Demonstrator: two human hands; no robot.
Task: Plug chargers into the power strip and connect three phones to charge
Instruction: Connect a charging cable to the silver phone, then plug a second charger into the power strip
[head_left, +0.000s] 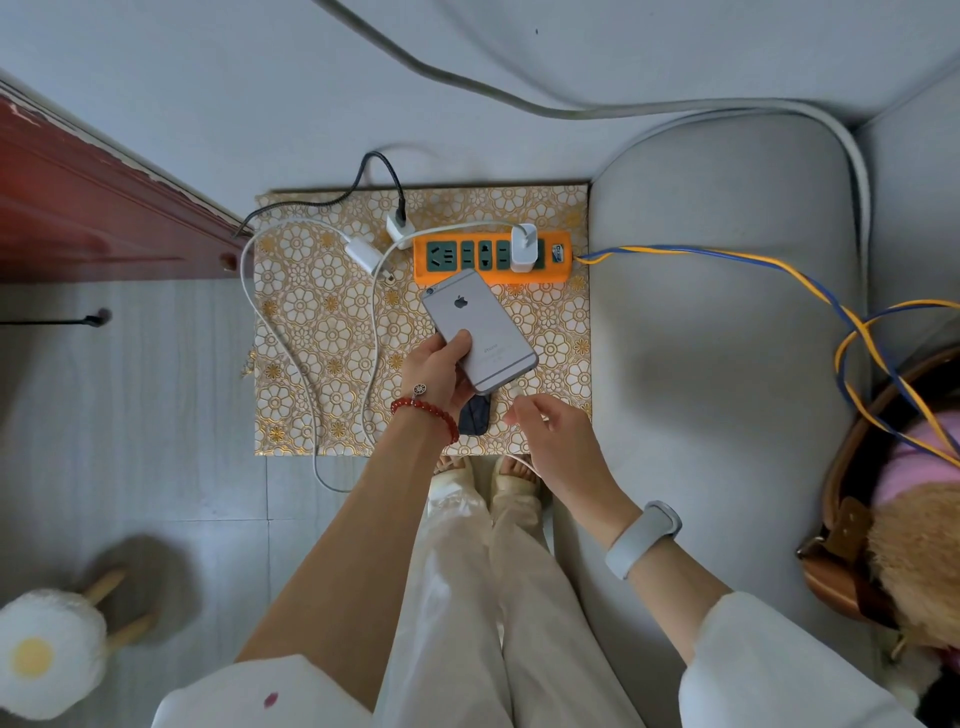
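Note:
An orange power strip (447, 273) lies at the far side of a small table with a gold flowered cover (322, 332). One white charger (522, 248) is plugged into the strip. Two more white chargers (363, 254) (399, 227) lie unplugged to its left, one with a black cable. My left hand (436, 371) grips a grey phone (480, 327), back side up, above the table. My right hand (545, 431) pinches the white cable's connector (515, 391) just below the phone's bottom edge. A dark phone (474, 419) lies partly hidden under my left hand.
A grey sofa cushion (727, 312) borders the table on the right, with the strip's blue and yellow cord (727, 257) running over it. A red wooden door (78, 208) stands at the left. White cable (311, 415) loops off the table's front edge. A fried-egg stool (47, 649) sits at bottom left.

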